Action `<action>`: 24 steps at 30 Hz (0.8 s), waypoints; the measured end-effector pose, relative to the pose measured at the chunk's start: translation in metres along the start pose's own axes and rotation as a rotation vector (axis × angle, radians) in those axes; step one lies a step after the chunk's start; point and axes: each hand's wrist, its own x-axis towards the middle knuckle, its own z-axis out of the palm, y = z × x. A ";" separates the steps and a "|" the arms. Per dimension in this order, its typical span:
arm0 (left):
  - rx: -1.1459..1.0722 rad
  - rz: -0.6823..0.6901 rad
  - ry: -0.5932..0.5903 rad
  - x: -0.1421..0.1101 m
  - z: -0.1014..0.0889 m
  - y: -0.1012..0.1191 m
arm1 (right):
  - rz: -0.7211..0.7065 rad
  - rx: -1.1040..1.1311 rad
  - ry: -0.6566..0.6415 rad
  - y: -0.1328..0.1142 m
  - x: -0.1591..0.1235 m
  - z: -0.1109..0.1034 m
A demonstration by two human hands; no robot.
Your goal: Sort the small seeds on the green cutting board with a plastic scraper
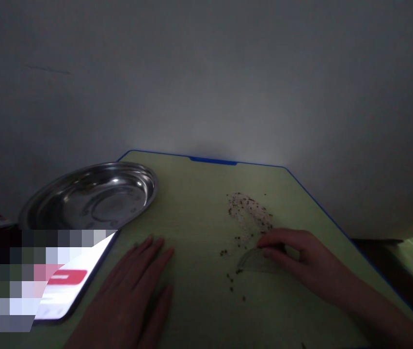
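My left hand [134, 286] lies flat on a pale green table [192, 203] with a blue rim, fingers stretched out together and holding nothing. My right hand [297, 259] rests further right, its fingers curled onto a small clear half-round plastic piece [255, 261] pressed against the tabletop. Just beyond that piece lies a patch of small dark grains and pale powder [248, 211], with a few stray grains scattered nearer to me.
A shallow round steel plate [93, 196] sits at the table's back left. A lit phone [71, 286] lies face up left of my left hand, partly blurred out. A dim grey wall stands behind the table. The table's right edge drops to a dark gap.
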 end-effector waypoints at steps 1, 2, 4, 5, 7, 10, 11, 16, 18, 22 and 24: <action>0.000 0.004 0.001 0.001 0.000 0.000 | -0.002 0.003 -0.009 -0.001 -0.001 0.000; 0.002 0.006 0.004 0.001 -0.001 0.000 | -0.006 0.006 -0.017 -0.002 -0.001 0.001; 0.009 0.005 0.009 0.003 -0.001 0.001 | -0.005 0.012 -0.017 -0.003 -0.002 0.002; 0.014 0.004 0.013 0.003 -0.001 0.001 | 0.000 0.012 -0.009 -0.002 -0.002 0.002; 0.021 0.011 0.012 0.003 -0.001 0.001 | 0.014 0.012 0.016 -0.002 -0.003 0.002; 0.026 0.015 0.005 0.000 0.000 0.000 | 0.012 0.006 0.024 -0.003 -0.002 0.004; 0.024 0.013 0.003 -0.001 0.001 -0.001 | 0.004 0.000 0.019 -0.005 -0.001 0.005; 0.000 0.011 -0.003 -0.004 0.002 -0.003 | -0.028 -0.032 -0.005 -0.011 0.009 0.009; -0.001 0.016 0.007 -0.003 0.001 -0.003 | -0.023 -0.041 -0.004 -0.011 0.013 0.010; -0.019 0.002 0.013 -0.002 0.002 -0.003 | -0.009 -0.046 0.067 -0.006 0.014 0.010; -0.031 0.001 0.003 -0.003 0.003 -0.003 | -0.008 -0.025 0.080 -0.006 0.012 0.009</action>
